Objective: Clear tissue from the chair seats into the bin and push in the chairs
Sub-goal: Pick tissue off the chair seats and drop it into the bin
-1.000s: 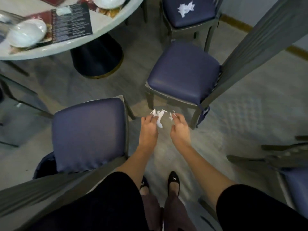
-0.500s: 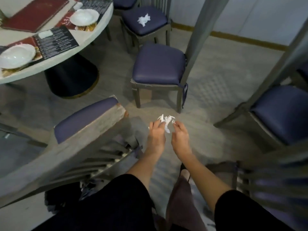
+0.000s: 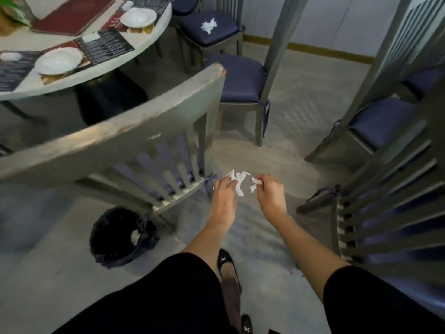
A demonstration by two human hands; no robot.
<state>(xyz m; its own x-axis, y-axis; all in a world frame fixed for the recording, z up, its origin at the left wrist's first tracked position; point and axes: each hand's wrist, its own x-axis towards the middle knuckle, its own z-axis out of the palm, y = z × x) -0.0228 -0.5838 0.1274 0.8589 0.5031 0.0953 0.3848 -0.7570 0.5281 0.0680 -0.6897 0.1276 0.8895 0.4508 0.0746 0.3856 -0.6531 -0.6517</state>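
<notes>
White tissue (image 3: 237,180) pinched in left hand (image 3: 222,192); smaller scrap (image 3: 254,184) in right hand (image 3: 271,192). Hands close but apart. Step, likely: carrying to bin (image 3: 101,251), low left. Next: swing left, release over its opening. Another wad (image 3: 208,25) lies on far seat (image 3: 224,32). Menu (image 3: 103,45) print on worktop (image 3: 26,89) unreadable.

— What's hard to read here?
— The chair back (image 3: 115,133) at nine o'clock is smeared with blur and hides most of its own seat. The bin (image 3: 115,239) at seven o'clock sits partly behind that chair's leg, and a pale bit (image 3: 135,235) inside it is too blurred to name.
— And the hands?
— The left hand (image 3: 222,196) has its fingertips buried in the tissue (image 3: 237,180). At three o'clock another chair (image 3: 385,213) runs off the right edge. The table (image 3: 101,68) at eleven o'clock is cropped too, and its menu print (image 3: 106,45) is too small to read.
</notes>
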